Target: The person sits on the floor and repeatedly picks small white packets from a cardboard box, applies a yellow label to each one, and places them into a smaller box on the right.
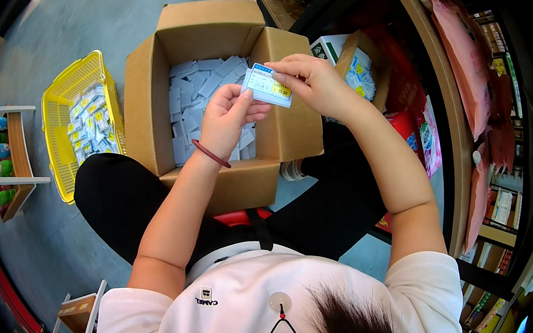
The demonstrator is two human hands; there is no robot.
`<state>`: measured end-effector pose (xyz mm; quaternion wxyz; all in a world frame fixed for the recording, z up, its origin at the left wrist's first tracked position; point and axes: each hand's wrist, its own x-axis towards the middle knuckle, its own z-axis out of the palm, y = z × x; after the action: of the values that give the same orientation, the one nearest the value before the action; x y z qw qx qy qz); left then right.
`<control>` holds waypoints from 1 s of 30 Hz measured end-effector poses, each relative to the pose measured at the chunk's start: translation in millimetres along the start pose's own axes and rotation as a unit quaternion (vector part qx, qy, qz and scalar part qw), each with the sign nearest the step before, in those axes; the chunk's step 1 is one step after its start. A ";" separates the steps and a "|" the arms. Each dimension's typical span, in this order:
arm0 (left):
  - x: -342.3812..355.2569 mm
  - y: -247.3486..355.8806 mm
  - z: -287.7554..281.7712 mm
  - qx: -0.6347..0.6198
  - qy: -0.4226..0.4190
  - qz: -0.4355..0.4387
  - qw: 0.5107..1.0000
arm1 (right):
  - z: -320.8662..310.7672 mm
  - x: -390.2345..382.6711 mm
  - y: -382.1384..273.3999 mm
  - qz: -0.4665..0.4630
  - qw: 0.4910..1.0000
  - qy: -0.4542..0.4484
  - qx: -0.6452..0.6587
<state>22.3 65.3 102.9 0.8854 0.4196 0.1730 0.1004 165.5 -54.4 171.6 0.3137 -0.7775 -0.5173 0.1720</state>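
Note:
A small white price tag (267, 86) with a blue strip and a yellow patch is held over an open cardboard box (156, 100). My right hand (314, 84) pinches the tag's upper right edge. My left hand (229, 120), with a red band on its wrist, grips the tag's lower left corner from below. Inside the box lie several loose white slips (193, 94). My knees in black trousers sit on either side of the box.
A yellow plastic basket (63, 125) with several tags lies on the grey floor left of the box. A low white rack (2, 152) with small bottles stands at far left. Shop shelves with packaged goods (465, 64) curve along the right. Another small carton (361, 66) sits behind my right hand.

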 end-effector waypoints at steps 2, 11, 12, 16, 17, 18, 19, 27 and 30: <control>-0.1 -0.7 -1.1 -0.004 0.002 -0.002 1.000 | 2.1 -0.3 -5.6 0.005 1.000 0.006 -0.006; -2.9 -2.1 -6.0 0.007 0.017 -0.007 1.000 | 8.9 3.0 -3.9 0.008 0.999 0.027 0.023; -3.4 -1.0 -4.6 0.004 0.022 -0.008 1.000 | 9.5 2.8 -4.7 0.005 0.999 0.028 0.021; -2.5 -1.6 -7.1 -0.002 0.027 -0.007 1.000 | 11.2 4.3 -5.0 -0.019 0.999 0.034 0.005; -2.2 -2.0 -7.8 -0.002 0.028 -0.007 1.000 | 11.8 4.4 -4.2 -0.028 0.999 0.037 0.000; -1.8 -2.4 -8.3 -0.002 0.028 -0.007 1.000 | 12.2 4.2 -3.9 -0.031 0.999 0.035 -0.001; -1.7 -2.8 -8.5 -0.003 0.028 -0.007 1.000 | 12.4 3.5 -3.4 -0.033 0.999 0.032 -0.003; -2.8 -1.2 -7.0 -0.021 0.026 -0.019 0.999 | 15.9 -0.6 -2.6 -0.049 0.997 0.038 -0.041; -3.4 -1.0 -7.0 -0.025 0.027 -0.021 0.999 | 17.5 -1.2 -3.0 -0.057 0.996 0.040 -0.052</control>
<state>16.4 68.5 98.7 0.8925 0.3908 0.2032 0.0970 152.5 -49.3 160.5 0.3025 -0.7681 -0.5561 0.0959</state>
